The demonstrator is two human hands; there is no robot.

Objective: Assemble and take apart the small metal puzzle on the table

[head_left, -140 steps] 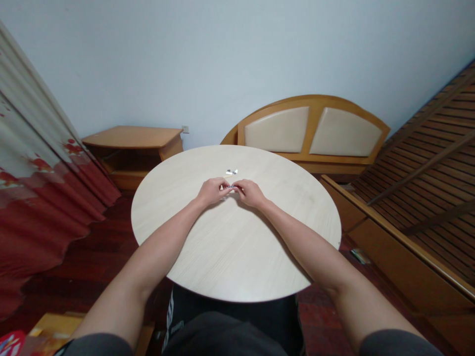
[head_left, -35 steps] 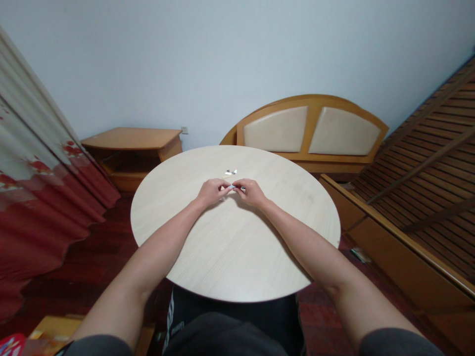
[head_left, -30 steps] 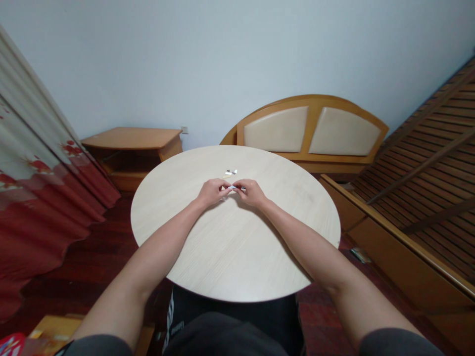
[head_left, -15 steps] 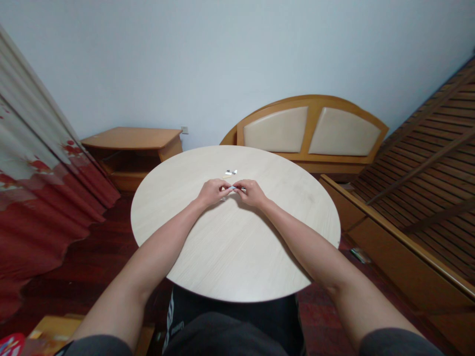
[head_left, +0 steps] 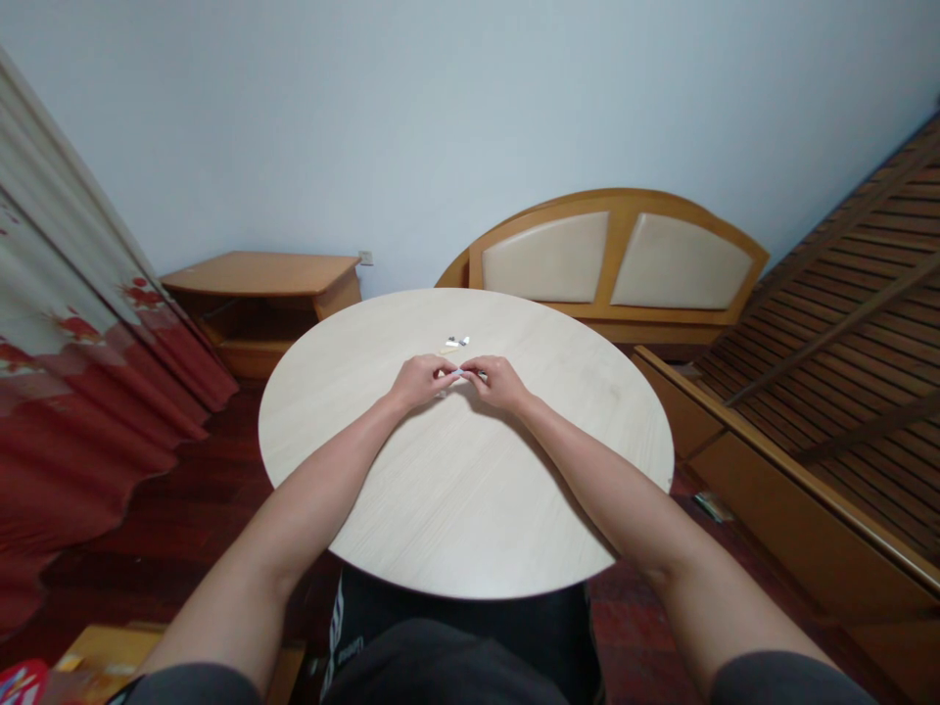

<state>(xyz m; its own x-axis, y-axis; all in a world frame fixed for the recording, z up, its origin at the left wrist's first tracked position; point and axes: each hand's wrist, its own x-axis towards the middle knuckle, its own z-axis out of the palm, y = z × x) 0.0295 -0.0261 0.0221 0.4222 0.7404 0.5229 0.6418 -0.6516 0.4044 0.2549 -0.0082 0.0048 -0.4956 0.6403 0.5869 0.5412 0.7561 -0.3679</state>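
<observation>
Over the middle of the round pale wooden table (head_left: 470, 490), my left hand (head_left: 424, 381) and my right hand (head_left: 497, 380) meet fingertip to fingertip. Both pinch one small whitish-blue piece (head_left: 459, 372), mostly covered by the fingers and too small to name. Just beyond the hands lie a few small silvery and dark bits (head_left: 456, 341) on the tabletop. A thin yellowish strip (head_left: 448, 351) rests beside them. Something small and white (head_left: 442, 394) shows under my left fingers; its kind is unclear.
A low wooden cabinet (head_left: 271, 272) stands behind the table at the left, near a red and white curtain (head_left: 110, 392). A bed headboard (head_left: 617, 257) leans on the wall at the back right. Bed-frame boards (head_left: 778, 470) and slats (head_left: 867, 323) fill the right side.
The small piece between my fingertips appears slightly turned. Both hands stay in nearly the same place, and the bits on the table have not moved.
</observation>
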